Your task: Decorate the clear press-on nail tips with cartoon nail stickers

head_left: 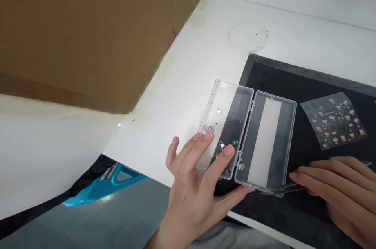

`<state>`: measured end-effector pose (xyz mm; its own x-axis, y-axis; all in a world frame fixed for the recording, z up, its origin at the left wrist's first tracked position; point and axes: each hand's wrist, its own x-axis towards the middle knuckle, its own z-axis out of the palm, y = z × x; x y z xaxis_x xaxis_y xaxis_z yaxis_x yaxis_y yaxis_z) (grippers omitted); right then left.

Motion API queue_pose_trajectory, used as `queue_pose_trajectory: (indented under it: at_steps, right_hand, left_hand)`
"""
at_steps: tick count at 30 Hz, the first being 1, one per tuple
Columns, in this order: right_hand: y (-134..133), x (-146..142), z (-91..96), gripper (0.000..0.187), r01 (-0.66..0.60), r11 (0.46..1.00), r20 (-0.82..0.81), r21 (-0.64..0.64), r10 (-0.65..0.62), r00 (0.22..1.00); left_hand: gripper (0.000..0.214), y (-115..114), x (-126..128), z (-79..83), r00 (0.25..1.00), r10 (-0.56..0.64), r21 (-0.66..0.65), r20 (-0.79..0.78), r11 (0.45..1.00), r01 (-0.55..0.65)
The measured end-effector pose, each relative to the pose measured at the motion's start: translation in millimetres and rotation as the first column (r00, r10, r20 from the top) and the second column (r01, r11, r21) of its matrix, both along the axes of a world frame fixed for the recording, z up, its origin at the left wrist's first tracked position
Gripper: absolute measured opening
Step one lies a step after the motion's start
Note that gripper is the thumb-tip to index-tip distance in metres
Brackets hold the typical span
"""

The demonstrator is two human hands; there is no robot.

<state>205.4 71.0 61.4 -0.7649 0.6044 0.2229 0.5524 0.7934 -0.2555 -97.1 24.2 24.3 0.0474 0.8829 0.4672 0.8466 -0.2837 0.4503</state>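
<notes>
Cardboard (96, 37) stands along the left side of the table (182, 96) and closes off that side to you; yellowish tape (166, 69) shows beside its foot. Your clear case (276, 147) lies opened out close to the table's near edge, its left half straddling the edge of the black mat (284, 78), its right half on the mat. Small gems (209, 128) are scattered in the left half. Your left hand (190, 184) is open, fingers spread over that half and thumb at the near rim, so it blocks part of the view inside. Your right hand (340, 182) has its fingers closed on a slim tool (295, 190) by the case's near right corner; whether the tool touches the case you cannot tell. Past that hand, a sticker sheet (335, 121) lies on the mat. Toward the table's far edge, beside the mat's corner, is a clear round piece (246, 38). Beyond the near edge, leftward, a blue object (96, 190) shows above the grey floor (123, 225).
</notes>
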Motion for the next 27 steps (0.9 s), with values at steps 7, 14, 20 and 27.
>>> queue_pose_trajectory:
  at_steps: [7,14,20,27]
  right_hand:
    - [-1.1,-1.5,-0.8,0.043,0.009,1.000,-0.038,-0.002,-0.009,0.999]
    - [-0.8,-0.1,1.4,0.046,0.012,1.000,-0.036,-0.014,-0.013,0.999]
    - [-2.0,-1.0,1.2,0.051,0.021,1.000,-0.034,-0.023,-0.022,0.999]
    - [-24.6,8.4,8.5,0.048,-0.030,0.998,0.093,0.047,0.025,0.995]
  left_hand:
    - [0.051,0.0,-1.2,0.1,1.000,-0.022,0.003,0.007,1.000,0.022]
    - [0.061,-0.1,-1.3,-0.6,1.000,-0.023,0.009,0.000,1.000,0.023]
    - [0.059,0.3,-0.9,0.2,1.000,-0.026,0.001,-0.001,1.000,0.026]
    - [0.046,1.4,-0.5,0.8,1.000,-0.015,0.007,-0.016,1.000,0.015]
